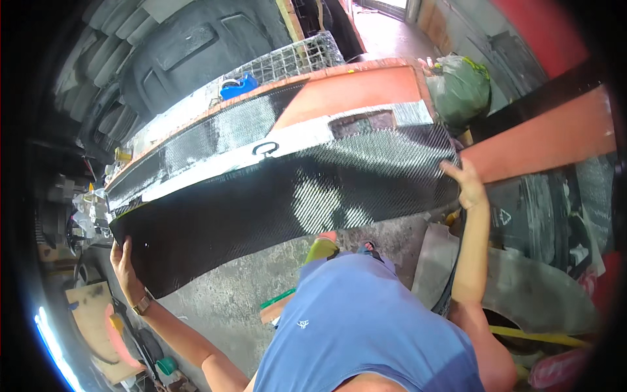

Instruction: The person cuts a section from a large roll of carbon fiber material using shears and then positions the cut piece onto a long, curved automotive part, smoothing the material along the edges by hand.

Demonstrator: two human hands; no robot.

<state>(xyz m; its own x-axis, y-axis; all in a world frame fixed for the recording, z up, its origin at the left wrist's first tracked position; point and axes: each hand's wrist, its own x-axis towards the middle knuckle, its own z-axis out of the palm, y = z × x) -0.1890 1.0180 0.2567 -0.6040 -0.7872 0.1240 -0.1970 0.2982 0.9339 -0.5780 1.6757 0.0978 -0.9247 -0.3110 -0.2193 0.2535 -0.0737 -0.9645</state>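
Orange-topped workbench [353, 91], spotty grey concrete floor [219, 310] in front of it, sunny bright floor [390, 38] behind it

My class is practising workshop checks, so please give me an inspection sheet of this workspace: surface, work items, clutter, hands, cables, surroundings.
Surface: workbench, orange on top, with a white strip along it.
Work items: dark woven sheet, partly glossy, spanning the bench's near side.
Clutter: blue tape dispenser and wire grid along the far side.
Hands: left hand holds the sheet's left end; right hand touches its right edge, grip unclear.
Cables: none identifiable for certain.
Surroundings: concrete floor; green bag by the bench's right end; dark moulded panel beyond.
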